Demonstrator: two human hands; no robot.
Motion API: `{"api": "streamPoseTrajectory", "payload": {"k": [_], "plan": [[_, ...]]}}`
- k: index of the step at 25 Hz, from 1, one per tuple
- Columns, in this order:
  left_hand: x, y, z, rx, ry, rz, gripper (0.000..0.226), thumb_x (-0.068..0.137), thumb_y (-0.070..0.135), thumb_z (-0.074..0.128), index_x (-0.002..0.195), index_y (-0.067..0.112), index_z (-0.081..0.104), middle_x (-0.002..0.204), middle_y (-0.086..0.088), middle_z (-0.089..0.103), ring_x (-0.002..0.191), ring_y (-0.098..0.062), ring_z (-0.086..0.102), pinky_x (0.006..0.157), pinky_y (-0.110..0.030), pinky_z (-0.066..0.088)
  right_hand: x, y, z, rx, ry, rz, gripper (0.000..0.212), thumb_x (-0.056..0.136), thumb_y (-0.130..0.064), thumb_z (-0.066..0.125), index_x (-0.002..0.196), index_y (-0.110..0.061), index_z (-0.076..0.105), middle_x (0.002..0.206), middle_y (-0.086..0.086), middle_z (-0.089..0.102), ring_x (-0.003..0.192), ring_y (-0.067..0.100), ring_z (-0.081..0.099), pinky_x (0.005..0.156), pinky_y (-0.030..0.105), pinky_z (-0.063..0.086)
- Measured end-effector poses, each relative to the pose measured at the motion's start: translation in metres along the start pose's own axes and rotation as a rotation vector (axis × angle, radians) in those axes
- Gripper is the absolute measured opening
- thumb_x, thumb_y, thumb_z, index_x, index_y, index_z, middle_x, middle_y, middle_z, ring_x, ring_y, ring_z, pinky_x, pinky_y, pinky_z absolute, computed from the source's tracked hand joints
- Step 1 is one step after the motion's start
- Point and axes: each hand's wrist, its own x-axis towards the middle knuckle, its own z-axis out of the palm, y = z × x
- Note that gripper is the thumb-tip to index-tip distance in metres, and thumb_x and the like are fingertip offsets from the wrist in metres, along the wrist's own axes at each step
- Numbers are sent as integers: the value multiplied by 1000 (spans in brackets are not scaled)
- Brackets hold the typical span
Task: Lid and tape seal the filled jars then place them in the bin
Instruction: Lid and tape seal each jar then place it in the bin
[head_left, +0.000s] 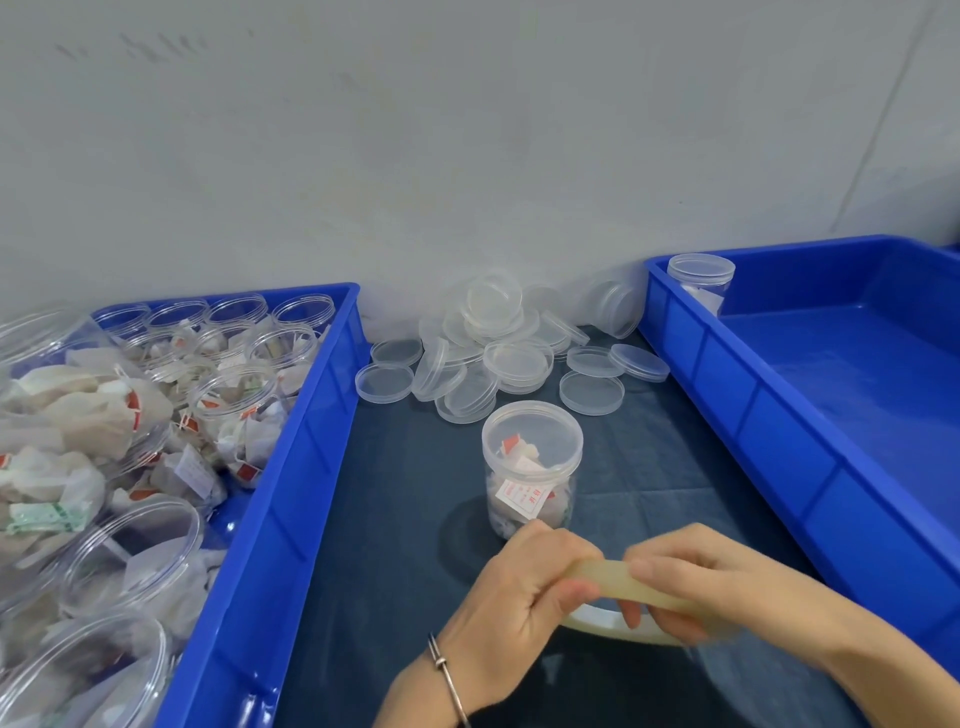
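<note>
A clear plastic jar (531, 462) filled with white sachets stands on the dark cloth with a lid on top. Just in front of it I hold a roll of yellowish tape (631, 631). My left hand (519, 597) pinches the free end of the tape. My right hand (691, 577) grips the roll from the right, fingers curled over its rim. A pile of clear lids (498, 353) lies behind the jar. One lidded jar (701, 280) stands in the far corner of the blue bin (810, 467) on the right.
A blue bin (291, 467) on the left holds several open jars stuffed with sachets. A grey wall runs behind the table. Dark cloth (395, 519) covers the table between the two bins.
</note>
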Motion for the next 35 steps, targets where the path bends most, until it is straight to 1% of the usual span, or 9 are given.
{"api": "streamPoseTrajectory", "payload": {"k": [4, 7, 9, 13, 17, 20, 23, 26, 35], "plan": [[-1, 1, -3, 24, -2, -1, 40, 93, 63, 26, 98, 33, 52, 88, 34, 46, 81, 6, 41, 77, -6, 32, 2, -7, 0, -107, 4, 71, 51, 73, -57, 39, 79, -12, 62, 57, -9, 47, 61, 10, 40, 68, 24, 34], [-4, 1, -5, 20, 17, 7, 39, 94, 61, 26, 97, 33, 53, 90, 34, 48, 81, 5, 42, 77, -7, 32, 13, -13, -1, -179, -24, 249, 31, 76, -30, 37, 72, -33, 67, 51, -10, 49, 65, 0, 46, 71, 16, 36], [-4, 2, -5, 27, 14, 18, 37, 95, 60, 26, 98, 34, 52, 90, 35, 48, 82, 5, 41, 78, -6, 32, 10, -11, -1, -187, -81, 301, 45, 84, -16, 37, 63, -41, 68, 45, -10, 48, 59, -4, 48, 67, 13, 36], [-1, 4, -2, 62, -15, 33, 39, 94, 62, 26, 98, 33, 51, 85, 35, 44, 83, 6, 37, 78, -7, 31, 0, -11, -1, -55, 5, 164, 42, 68, -57, 40, 72, -23, 64, 57, -8, 44, 62, 6, 41, 74, 20, 35], [1, 3, 4, 59, -18, 75, 36, 94, 61, 32, 100, 33, 53, 83, 33, 46, 82, 6, 39, 78, -7, 31, 3, -5, 4, -47, 47, 137, 47, 67, -68, 45, 58, -23, 54, 56, -4, 38, 59, 11, 35, 67, 22, 32], [0, 4, 6, -366, 9, -92, 48, 88, 68, 40, 95, 27, 65, 82, 18, 60, 79, -5, 53, 75, -18, 41, 4, 4, 5, 15, 212, 75, 64, 65, -78, 51, 51, -16, 44, 51, -2, 35, 53, 14, 28, 60, 21, 28], [-5, -1, 4, -802, -107, -262, 63, 87, 69, 41, 83, 12, 68, 77, -1, 65, 75, -20, 56, 74, -30, 44, 0, 18, 3, 318, 405, 15, 81, 54, -83, 58, 51, -5, 36, 45, 3, 28, 47, 18, 23, 66, 34, 26], [-8, -2, 9, -1015, -180, -238, 50, 93, 57, 44, 85, 14, 67, 80, 1, 63, 76, -14, 53, 82, -38, 35, 3, 26, 5, 476, 407, -55, 68, 54, -80, 61, 43, -15, 44, 41, 1, 28, 43, 18, 22, 73, 40, 27], [-7, 4, 3, -1154, -127, -213, 37, 95, 38, 46, 99, 5, 62, 87, -2, 60, 85, -14, 52, 93, -47, 27, 11, 29, 5, 708, 428, -101, 70, 54, -72, 68, 38, -10, 39, 37, -1, 22, 43, 19, 17, 82, 36, 51]]}}
